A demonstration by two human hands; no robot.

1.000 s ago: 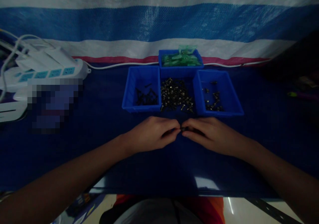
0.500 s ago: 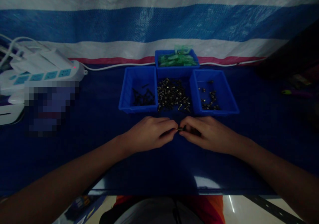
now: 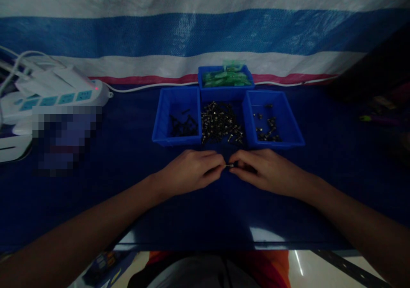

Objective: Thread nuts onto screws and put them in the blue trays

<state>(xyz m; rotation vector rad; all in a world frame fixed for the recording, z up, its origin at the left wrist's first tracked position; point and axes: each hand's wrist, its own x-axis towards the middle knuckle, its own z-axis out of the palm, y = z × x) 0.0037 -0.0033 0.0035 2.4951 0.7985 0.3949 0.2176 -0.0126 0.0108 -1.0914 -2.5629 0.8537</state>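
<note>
A small metal piece (image 3: 228, 166) lay between the two hands, in front of a loose pile of similar bits (image 3: 221, 123) at twelve o'clock. The left hand (image 3: 195, 170) pinched its nine o'clock end; the right hand (image 3: 272, 172) had thumb and forefinger drawn narrow about its three o'clock end, how firmly I couldn't tell. It looked light, stiff and hard to break, though smooth metal so slim would probably slip or roll; a fingertip pinch at the ends seemed the best hold. Blue bins stood beyond, one (image 3: 176, 102) between ten and eleven o'clock, another (image 3: 285, 108) between one and two.
</note>
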